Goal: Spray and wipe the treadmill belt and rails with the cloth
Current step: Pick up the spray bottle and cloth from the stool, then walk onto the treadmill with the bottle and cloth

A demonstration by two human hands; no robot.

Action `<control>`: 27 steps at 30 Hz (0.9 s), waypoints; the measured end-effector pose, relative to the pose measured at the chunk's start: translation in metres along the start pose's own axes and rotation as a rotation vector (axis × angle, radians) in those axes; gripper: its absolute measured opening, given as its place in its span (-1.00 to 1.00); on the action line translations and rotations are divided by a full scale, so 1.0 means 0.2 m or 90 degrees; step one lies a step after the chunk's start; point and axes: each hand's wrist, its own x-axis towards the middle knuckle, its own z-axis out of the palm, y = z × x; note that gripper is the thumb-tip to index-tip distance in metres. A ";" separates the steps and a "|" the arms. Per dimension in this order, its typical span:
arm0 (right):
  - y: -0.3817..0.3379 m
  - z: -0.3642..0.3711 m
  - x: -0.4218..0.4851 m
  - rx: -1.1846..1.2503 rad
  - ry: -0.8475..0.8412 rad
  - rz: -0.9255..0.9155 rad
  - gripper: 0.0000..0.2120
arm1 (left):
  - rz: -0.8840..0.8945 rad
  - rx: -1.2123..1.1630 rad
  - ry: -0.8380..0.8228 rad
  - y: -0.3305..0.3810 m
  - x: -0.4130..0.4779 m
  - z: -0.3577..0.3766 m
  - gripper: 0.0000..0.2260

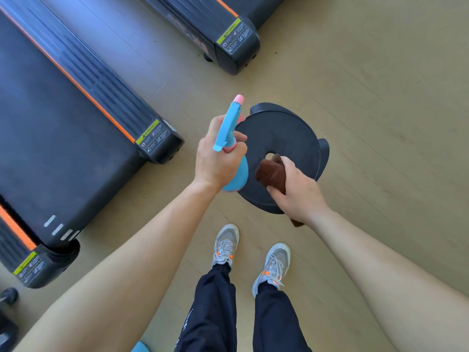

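- Head view: the left hand (218,161) is wrapped round the blue spray bottle (229,123). The right hand (298,190) clutches the bunched brown cloth (269,175) above a black stool (286,133).
- The treadmill belt (50,143) and its orange-striped rail (106,87) lie to the left, apart from both hands. Spraying and wiping look not yet begun.

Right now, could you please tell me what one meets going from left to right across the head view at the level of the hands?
The treadmill belt → yellow warning label → left hand gripping the blue spray bottle → brown cloth → right hand holding it.
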 end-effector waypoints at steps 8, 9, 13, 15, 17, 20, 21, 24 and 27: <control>-0.64 -0.41 -0.29 -0.049 -0.128 -0.077 -0.38 | -0.115 -0.060 0.097 0.26 -0.58 -0.68 -0.34; -0.71 -0.44 -0.32 -0.067 -0.136 -0.081 -0.37 | -0.132 -0.072 0.100 0.29 -0.63 -0.74 -0.33; -1.20 -0.53 -0.54 -0.105 -0.148 -0.157 -0.32 | -0.167 -0.129 0.136 0.40 -0.95 -1.14 -0.43; -1.46 -0.54 -0.64 -0.111 -0.129 -0.176 -0.35 | -0.177 -0.149 0.165 0.44 -1.09 -1.33 -0.45; -1.70 -0.51 -0.72 -0.131 -0.126 -0.188 -0.42 | -0.184 -0.164 0.211 0.45 -1.19 -1.51 -0.54; -2.05 -0.43 -0.81 -0.198 -0.131 -0.230 -0.48 | -0.207 -0.163 0.265 0.42 -1.32 -1.78 -0.66; -2.16 -0.41 -0.83 -0.224 -0.132 -0.245 -0.48 | -0.216 -0.159 0.277 0.41 -1.35 -1.87 -0.64; -2.48 -0.33 -0.88 -0.285 -0.134 -0.274 -0.42 | -0.223 -0.145 0.295 0.37 -1.43 -2.13 -0.56; -2.76 -0.27 -0.88 -0.335 -0.111 -0.286 -0.40 | -0.216 -0.158 0.304 0.29 -1.46 -2.34 -0.56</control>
